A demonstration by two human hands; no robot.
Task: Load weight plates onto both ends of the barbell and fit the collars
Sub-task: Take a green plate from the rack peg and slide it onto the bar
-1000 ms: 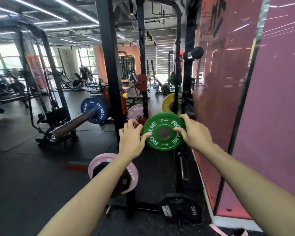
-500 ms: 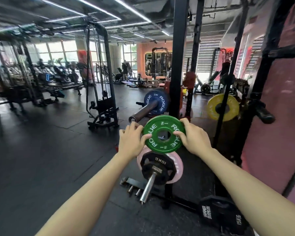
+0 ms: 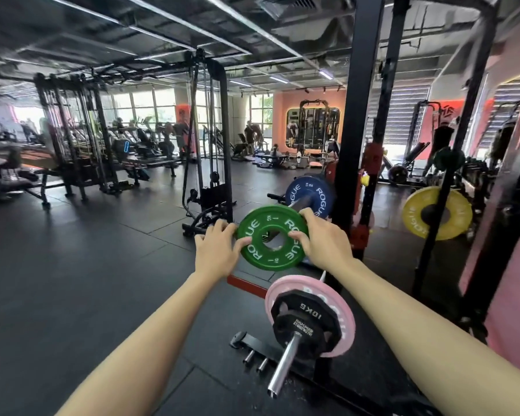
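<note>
So you grasp the small green round rubber-coated plate (image 3: 270, 238) by its rim, left hand (image 3: 216, 249) and right hand (image 3: 323, 240), just before the steel barbell sleeve (image 3: 301, 203). One blue plate (image 3: 308, 195) is on; no collar shows.

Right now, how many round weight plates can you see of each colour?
Green: 1, the green plate held in both hands
Blue: 1, the blue plate on the barbell
Yellow: 1, the yellow plate
Pink: 1, the pink plate
Black: 1, the black 10 kg plate in front of the pink one
Total: 5
</note>
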